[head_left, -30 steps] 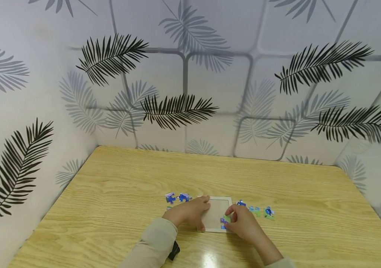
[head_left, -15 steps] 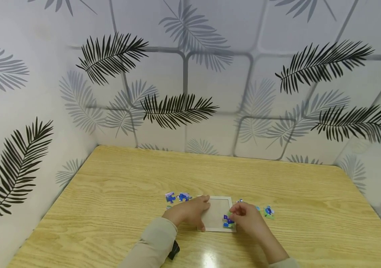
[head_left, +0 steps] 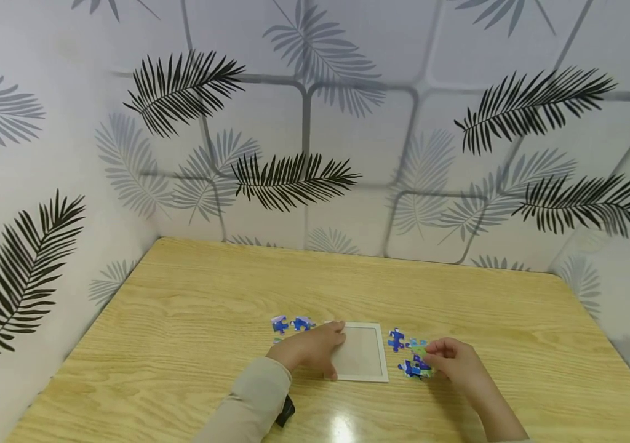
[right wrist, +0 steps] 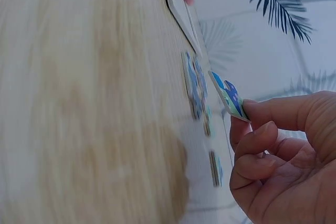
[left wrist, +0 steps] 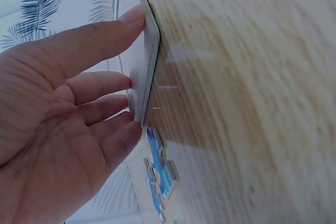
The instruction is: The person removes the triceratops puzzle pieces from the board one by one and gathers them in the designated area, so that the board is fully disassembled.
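Note:
My left hand [head_left: 314,349] rests on the left side of a white-edged puzzle tray [head_left: 383,363]. In the left wrist view, the thumb and fingertips touch the tray's edge, with the fingers spread and fairly straight. To the right of the tray, my right hand [head_left: 459,364] pinches a jigsaw piece [right wrist: 229,95] between thumb and forefinger. Blue, green and white show on that piece, which is tilted above the table in the right wrist view. Loose pieces lie below and beside it, among them a blue piece [head_left: 396,339] and another blue piece [head_left: 408,369].
More jigsaw pieces [head_left: 280,324] lie left of the tray, partly hidden by the left hand. A black object [head_left: 286,411] shows by the left sleeve. The wooden table [head_left: 226,289] meets a leaf-patterned wall [head_left: 359,160] at the back.
My right hand has moved right from the tray's lower right corner, carrying the jigsaw piece off the tray. The tray's inside now shows bare. The left hand has stayed in place.

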A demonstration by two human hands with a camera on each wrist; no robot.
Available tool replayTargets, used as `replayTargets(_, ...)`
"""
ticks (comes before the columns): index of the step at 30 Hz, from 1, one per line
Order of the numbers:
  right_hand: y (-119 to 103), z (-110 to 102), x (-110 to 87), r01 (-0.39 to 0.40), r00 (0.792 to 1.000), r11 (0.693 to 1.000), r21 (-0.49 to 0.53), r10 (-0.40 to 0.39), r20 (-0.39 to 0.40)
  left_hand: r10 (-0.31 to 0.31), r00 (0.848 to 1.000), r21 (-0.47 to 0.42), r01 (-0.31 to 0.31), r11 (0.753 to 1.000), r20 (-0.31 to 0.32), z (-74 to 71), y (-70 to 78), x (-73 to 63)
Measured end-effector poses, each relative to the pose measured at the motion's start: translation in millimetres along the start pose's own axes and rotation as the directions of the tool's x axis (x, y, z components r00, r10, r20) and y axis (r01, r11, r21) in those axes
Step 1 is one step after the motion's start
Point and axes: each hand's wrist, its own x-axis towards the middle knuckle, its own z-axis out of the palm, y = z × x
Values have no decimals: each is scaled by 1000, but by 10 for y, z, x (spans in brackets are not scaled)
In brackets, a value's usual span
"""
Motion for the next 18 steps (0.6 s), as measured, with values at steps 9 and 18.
replayTargets(9, 183, -242, -23, -57, 998, 997, -50, 56, -15, -4, 1000, -1, 4, 1000, 5, 3, -13, 13)
replayTargets(18, 199, -247, -41, -44, 999, 997, -64, 43, -18, -5, 1000, -8, 5, 1000, 8, 13, -16, 19)
